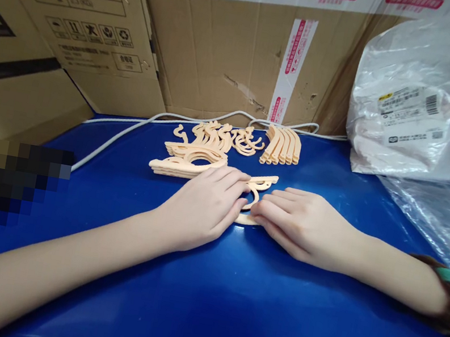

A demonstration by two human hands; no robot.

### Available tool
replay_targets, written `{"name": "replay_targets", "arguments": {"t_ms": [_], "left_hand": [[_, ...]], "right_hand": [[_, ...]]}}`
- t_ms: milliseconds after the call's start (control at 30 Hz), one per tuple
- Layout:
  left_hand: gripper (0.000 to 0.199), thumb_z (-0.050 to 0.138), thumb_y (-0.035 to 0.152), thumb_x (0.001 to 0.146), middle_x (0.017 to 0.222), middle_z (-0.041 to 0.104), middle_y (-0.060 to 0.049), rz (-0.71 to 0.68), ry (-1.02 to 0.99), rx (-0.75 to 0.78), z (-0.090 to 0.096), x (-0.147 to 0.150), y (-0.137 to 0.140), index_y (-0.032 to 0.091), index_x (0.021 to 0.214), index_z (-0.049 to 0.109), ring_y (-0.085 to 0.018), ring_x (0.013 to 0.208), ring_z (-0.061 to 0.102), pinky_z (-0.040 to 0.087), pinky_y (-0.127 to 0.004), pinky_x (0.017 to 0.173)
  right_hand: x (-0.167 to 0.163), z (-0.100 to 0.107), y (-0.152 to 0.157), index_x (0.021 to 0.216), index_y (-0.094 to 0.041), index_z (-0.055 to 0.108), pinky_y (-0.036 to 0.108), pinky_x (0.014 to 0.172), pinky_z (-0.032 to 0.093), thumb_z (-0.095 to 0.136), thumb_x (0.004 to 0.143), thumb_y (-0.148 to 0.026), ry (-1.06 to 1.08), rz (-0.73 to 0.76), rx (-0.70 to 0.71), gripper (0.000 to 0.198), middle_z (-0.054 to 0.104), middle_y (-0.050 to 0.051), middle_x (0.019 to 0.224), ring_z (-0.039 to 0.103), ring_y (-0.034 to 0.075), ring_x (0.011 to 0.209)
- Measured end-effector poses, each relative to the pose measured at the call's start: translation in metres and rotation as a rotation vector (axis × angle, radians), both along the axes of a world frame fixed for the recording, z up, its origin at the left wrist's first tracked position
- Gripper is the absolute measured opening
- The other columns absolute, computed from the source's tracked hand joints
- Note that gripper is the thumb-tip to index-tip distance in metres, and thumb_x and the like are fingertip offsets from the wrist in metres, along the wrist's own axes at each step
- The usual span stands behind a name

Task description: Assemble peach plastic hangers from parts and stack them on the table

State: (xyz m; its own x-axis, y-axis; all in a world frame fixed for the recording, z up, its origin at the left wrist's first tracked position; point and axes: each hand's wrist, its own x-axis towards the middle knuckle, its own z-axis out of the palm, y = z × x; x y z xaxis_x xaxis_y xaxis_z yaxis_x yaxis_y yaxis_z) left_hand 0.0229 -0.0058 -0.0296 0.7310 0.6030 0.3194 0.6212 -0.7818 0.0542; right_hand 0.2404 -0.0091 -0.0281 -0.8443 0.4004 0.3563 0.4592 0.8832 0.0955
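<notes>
My left hand [205, 205] is closed over a beige plastic hanger piece [246, 220], its fingers covering much of it. From the other side, my right hand [306, 225] pinches the right end of the same piece with fingers pressed together. A ring-shaped part of it shows between my hands; how its parts join is hidden. Just behind my left hand lies a stack of flat beige hanger parts [177, 168]. Farther back are loose beige hooks [213, 135], a few curly pieces [246, 142] and a row of curved hanger arms [283, 145].
The blue table [203, 297] carries everything. Cardboard boxes [228, 48] wall off its back and left. A white cable [128, 126] runs along the rear. At the back right stands a white plastic bag [409, 124] with a label, beside clear plastic wrap [444, 222].
</notes>
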Motion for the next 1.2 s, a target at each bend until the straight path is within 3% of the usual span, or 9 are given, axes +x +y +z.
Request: {"name": "replay_targets", "arguments": {"t_ms": [200, 433, 500, 667, 800, 900, 1200], "left_hand": [[0.034, 0.034, 0.018, 0.096, 0.125, 0.059, -0.015, 0.006, 0.012, 0.006, -0.002, -0.001, 0.002, 0.007, 0.118, 0.059, -0.026, 0.118, 0.051, 0.038, -0.044, 0.107], [0.034, 0.035, 0.017, 0.096, 0.129, 0.058, -0.016, 0.008, 0.02, 0.013, -0.001, -0.001, 0.001, 0.007, 0.118, 0.059, -0.027, 0.117, 0.052, 0.041, -0.045, 0.104], [0.036, 0.034, 0.018, 0.096, 0.129, 0.058, -0.017, 0.011, 0.019, 0.007, -0.001, -0.001, 0.001, 0.006, 0.119, 0.059, -0.028, 0.116, 0.053, 0.042, -0.045, 0.103], [0.035, 0.035, 0.017, 0.095, 0.127, 0.059, -0.017, 0.017, 0.011, 0.007, -0.002, -0.001, 0.001, 0.005, 0.118, 0.06, -0.028, 0.115, 0.054, 0.044, -0.045, 0.101], [0.036, 0.036, 0.016, 0.095, 0.127, 0.059, -0.017, 0.015, 0.01, 0.016, -0.001, -0.001, 0.001, 0.005, 0.12, 0.059, -0.028, 0.116, 0.054, 0.045, -0.044, 0.102], [0.036, 0.035, 0.016, 0.095, 0.127, 0.06, -0.017, 0.013, 0.013, 0.021, -0.002, -0.001, 0.002, 0.005, 0.12, 0.059, -0.028, 0.115, 0.055, 0.045, -0.044, 0.101], [0.036, 0.034, 0.017, 0.095, 0.126, 0.06, -0.018, 0.016, 0.017, 0.031, -0.002, -0.001, 0.002, 0.006, 0.118, 0.059, -0.028, 0.114, 0.056, 0.046, -0.044, 0.1]], "right_hand": [[0.002, 0.001, 0.002, 0.091, -0.014, 0.061, 0.029, 0.065, 0.038, 0.035, 0.1, -0.022, 0.087, -0.051, -0.007, 0.028, 0.065, 0.005, 0.078, 0.057, 0.017, 0.067], [0.001, 0.02, 0.02, 0.098, -0.019, 0.058, 0.028, 0.064, 0.041, 0.043, 0.097, -0.026, 0.258, -0.328, -0.182, 0.017, 0.069, 0.004, 0.083, 0.061, 0.017, 0.072], [-0.004, 0.029, 0.033, 0.1, -0.02, 0.058, 0.029, 0.063, 0.041, 0.045, 0.095, -0.027, 0.227, -0.325, -0.206, 0.016, 0.068, 0.003, 0.082, 0.061, 0.018, 0.072], [-0.032, 0.05, 0.087, 0.101, -0.016, 0.066, 0.033, 0.072, 0.041, 0.044, 0.094, -0.031, 0.107, -0.278, -0.04, 0.028, 0.067, 0.009, 0.093, 0.061, 0.021, 0.083], [-0.061, 0.053, 0.135, 0.111, -0.015, 0.068, 0.036, 0.08, 0.042, 0.048, 0.092, -0.035, -0.004, -0.262, -0.084, 0.034, 0.066, 0.013, 0.111, 0.059, 0.027, 0.102], [-0.08, 0.051, 0.162, 0.112, -0.016, 0.069, 0.038, 0.081, 0.043, 0.052, 0.091, -0.038, -0.021, -0.273, -0.141, 0.035, 0.067, 0.013, 0.112, 0.06, 0.027, 0.1], [-0.108, 0.043, 0.187, 0.106, -0.017, 0.072, 0.039, 0.07, 0.045, 0.054, 0.082, -0.068, -0.118, -0.315, -0.256, 0.059, 0.072, 0.014, 0.096, 0.065, 0.029, 0.086]]}}
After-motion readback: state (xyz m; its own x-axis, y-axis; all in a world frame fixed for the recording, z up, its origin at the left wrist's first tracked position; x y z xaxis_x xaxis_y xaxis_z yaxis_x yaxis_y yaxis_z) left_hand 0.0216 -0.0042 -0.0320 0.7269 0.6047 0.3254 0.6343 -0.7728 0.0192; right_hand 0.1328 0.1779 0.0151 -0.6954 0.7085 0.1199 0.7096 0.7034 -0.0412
